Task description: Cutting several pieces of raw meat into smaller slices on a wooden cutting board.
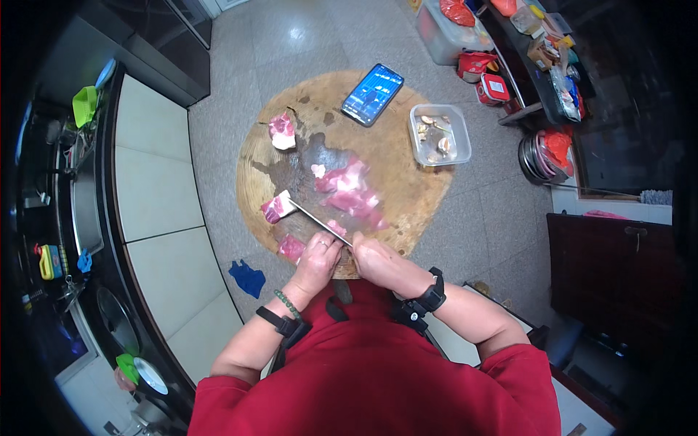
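Observation:
My right hand [376, 259] grips a knife [319, 220], whose blade slants away to the far left. Close against the near side of the blade is my left hand [320, 256], fingers bent down; what lies under them is hidden. A small pink meat strip [336, 227] shows just beyond the blade. The knife's tip meets a fatty meat chunk [278, 207]. Another chunk of raw meat [292, 248] lies to the left of my left hand. Sliced raw meat [349, 188] is heaped mid-board, and one more chunk [282, 131] sits at the far left.
All this rests on a round wooden chopping block [425, 201]. A lit smartphone [373, 94] lies at its far side, and a clear plastic tub [462, 133] with garlic stands at the right. A kitchen counter [106, 180] runs along the left; a blue cloth [248, 278] is on the floor.

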Motion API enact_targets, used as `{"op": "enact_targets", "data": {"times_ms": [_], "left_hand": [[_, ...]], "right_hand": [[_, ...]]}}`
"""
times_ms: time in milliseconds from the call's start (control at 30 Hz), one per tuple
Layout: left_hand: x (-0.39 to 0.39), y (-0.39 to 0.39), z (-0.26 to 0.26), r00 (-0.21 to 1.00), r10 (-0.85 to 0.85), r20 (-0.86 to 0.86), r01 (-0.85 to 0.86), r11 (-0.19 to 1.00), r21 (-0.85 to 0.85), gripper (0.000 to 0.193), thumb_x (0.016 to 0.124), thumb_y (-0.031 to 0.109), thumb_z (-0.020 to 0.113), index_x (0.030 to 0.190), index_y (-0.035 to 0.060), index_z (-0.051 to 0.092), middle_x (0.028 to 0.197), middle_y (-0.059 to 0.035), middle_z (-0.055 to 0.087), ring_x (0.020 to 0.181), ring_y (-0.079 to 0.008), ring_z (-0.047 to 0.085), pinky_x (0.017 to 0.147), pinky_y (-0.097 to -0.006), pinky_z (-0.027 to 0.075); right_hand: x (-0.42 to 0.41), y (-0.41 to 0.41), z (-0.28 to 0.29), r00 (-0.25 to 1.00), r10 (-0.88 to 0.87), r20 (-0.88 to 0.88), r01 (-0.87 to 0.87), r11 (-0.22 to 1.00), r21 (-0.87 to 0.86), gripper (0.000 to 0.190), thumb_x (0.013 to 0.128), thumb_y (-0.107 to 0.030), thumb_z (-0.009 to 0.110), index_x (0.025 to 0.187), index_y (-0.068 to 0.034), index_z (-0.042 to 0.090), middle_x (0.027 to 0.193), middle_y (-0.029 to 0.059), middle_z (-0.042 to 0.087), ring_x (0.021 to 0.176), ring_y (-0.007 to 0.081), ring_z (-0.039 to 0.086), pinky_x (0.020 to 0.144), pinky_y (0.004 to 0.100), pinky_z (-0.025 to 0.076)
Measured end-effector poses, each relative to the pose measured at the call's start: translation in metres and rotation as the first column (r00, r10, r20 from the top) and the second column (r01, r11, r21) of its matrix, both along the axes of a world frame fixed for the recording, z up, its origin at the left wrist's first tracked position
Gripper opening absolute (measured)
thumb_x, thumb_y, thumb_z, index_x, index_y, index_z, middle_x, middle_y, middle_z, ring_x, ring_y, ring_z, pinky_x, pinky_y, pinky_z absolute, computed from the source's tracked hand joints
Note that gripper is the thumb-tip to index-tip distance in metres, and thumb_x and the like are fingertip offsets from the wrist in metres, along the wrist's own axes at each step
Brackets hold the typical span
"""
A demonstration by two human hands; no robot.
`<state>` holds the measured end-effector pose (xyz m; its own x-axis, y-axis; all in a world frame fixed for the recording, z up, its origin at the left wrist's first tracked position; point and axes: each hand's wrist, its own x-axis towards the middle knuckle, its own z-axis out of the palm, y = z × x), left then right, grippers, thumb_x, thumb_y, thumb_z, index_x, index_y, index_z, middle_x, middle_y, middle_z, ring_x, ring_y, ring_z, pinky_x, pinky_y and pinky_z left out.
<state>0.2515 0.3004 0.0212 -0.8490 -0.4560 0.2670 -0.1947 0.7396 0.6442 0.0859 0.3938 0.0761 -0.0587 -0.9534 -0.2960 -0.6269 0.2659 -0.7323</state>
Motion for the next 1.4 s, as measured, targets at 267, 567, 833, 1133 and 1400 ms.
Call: {"op": "enact_targets", "data": {"times_ms": [267, 567, 833, 1133, 1400], "left_hand": [[-0.008, -0.009, -0.005, 0.959, 0.27, 0.089, -0.282, 0.946, 0.158, 0.014, 0.078, 0.0, 0.07, 0.088, 0.0021, 0.062, 0.089, -0.0164, 0.062, 0.089, -0.0351, 0.063, 0.081, -0.0453, 0.052], [-0.042, -0.035, 0.006, 0.968, 0.252, -0.001, -0.245, 0.942, 0.229, 0.03, 0.077, -0.001, 0.074, 0.106, 0.0005, 0.068, 0.11, -0.0183, 0.067, 0.098, -0.0345, 0.066, 0.086, -0.0397, 0.054], [0.036, -0.037, 0.04, 0.876, 0.481, 0.042, -0.482, 0.875, 0.052, 0.026, 0.08, 0.003, 0.073, 0.105, 0.0035, 0.064, 0.109, -0.0169, 0.061, 0.103, -0.0359, 0.059, 0.088, -0.0433, 0.05], [0.082, -0.008, 0.037, 0.927, 0.359, 0.11, -0.365, 0.93, 0.037, 0.041, 0.07, 0.007, 0.084, 0.105, 0.0044, 0.064, 0.113, -0.0156, 0.06, 0.109, -0.0362, 0.058, 0.093, -0.0446, 0.051], [0.065, -0.02, 0.013, 0.982, 0.178, 0.06, -0.174, 0.983, -0.062, 0.038, 0.072, 0.006, 0.078, 0.106, 0.0034, 0.063, 0.113, -0.0168, 0.055, 0.105, -0.0371, 0.055, 0.091, -0.0457, 0.049]], "right_hand": [[-0.034, 0.034, 0.009, 0.995, 0.04, -0.087, -0.037, 0.999, 0.029, 0.023, 0.1, -0.014, 0.054, 0.09, 0.005, 0.048, 0.069, 0.0287, 0.06, 0.07, 0.0472, 0.064, 0.062, 0.0523, 0.05], [-0.04, 0.05, 0.034, 0.981, -0.152, -0.121, 0.158, 0.987, 0.039, 0.019, 0.099, -0.014, 0.055, 0.094, 0.004, 0.049, 0.066, 0.0295, 0.059, 0.067, 0.0497, 0.061, 0.059, 0.0554, 0.047], [-0.032, 0.049, 0.025, 0.995, -0.026, -0.1, 0.034, 0.997, 0.073, 0.022, 0.1, -0.017, 0.055, 0.093, 0.003, 0.049, 0.069, 0.0287, 0.06, 0.069, 0.0488, 0.062, 0.062, 0.0551, 0.048], [-0.047, 0.03, 0.023, 0.987, -0.07, -0.143, 0.082, 0.993, 0.082, 0.023, 0.1, -0.019, 0.056, 0.095, 0.002, 0.05, 0.074, 0.0304, 0.061, 0.076, 0.0494, 0.063, 0.064, 0.0545, 0.049], [-0.032, 0.037, 0.028, 0.986, -0.064, -0.157, 0.086, 0.987, 0.138, 0.019, 0.097, -0.014, 0.058, 0.094, 0.004, 0.053, 0.076, 0.0316, 0.062, 0.076, 0.0502, 0.063, 0.066, 0.0549, 0.049]]}}
